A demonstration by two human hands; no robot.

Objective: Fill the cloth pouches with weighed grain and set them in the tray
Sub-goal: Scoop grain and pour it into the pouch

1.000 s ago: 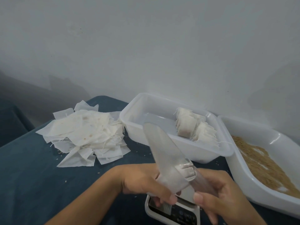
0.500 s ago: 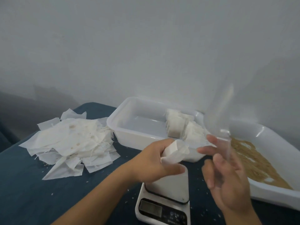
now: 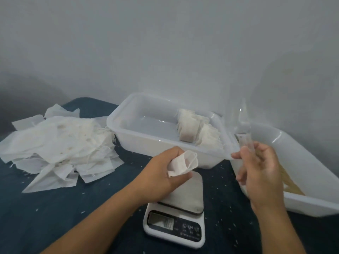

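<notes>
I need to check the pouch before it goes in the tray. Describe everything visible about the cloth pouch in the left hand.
The cloth pouch is small, white and made of thin fabric, slightly crumpled. The left hand grips it from the side, above the scale's steel platform. Its mouth faces right and gapes open, with a drawstring hem around the rim. Whether grain is inside cannot be seen.

Dim, soft, hazy; slight blur.

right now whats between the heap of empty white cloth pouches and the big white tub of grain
In the head view, the white rectangular plastic tray with filled pouches sits between the heap and the tub.
</notes>
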